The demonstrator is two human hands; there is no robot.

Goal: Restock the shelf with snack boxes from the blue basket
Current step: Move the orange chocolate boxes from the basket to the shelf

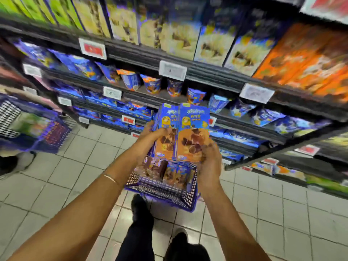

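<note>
The head view is the only one, and it is blurred towards its edges. Both arms reach forward and hold a pair of snack boxes upright and side by side, fronts to the camera, in the air just above the blue basket. The left hand grips the pair's left side, its fingers curled over the front of the left box. The right hand grips the bottom right corner, fingers curled onto the right box.

The basket stands on the tiled floor at the foot of the shelf, and more boxes lie inside it. The top tier carries tall boxes, and the tier below it carries small bags. Price tags hang along the front edges. A second basket sits on the floor at the far left.

The step in hand looks like carrying this pair from the basket up to a tier. Which tier takes them I cannot tell, because the lower rows are too blurred to match. To do it well, both hands should press inward so the two boxes travel as one block. The block should clear the tier's front edge before going in. It should go in base first, fronts outward, stopping flush with that edge and without nudging the bags beside it.
</note>
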